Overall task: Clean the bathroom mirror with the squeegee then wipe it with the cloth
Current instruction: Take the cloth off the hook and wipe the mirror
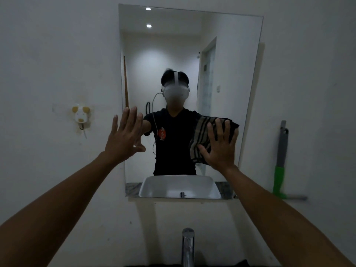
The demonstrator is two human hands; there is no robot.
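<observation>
The frameless bathroom mirror [221, 54] hangs on the white wall ahead. My right hand [219, 147] presses a dark cloth with beige stripes [200, 135] flat against the lower right of the glass, fingers spread and straight. My left hand [125, 135] is raised at the mirror's left edge, fingers straight and spread, holding nothing; whether it touches the glass I cannot tell. The squeegee [280, 162], grey with a green handle, leans upright against the wall to the right of the mirror, its blade at the bottom.
A chrome tap [187, 245] rises at the bottom centre, below the mirror. A small animal-shaped wall hook [81, 115] is stuck on the wall to the left. The mirror reflects a white basin and a person wearing a headset.
</observation>
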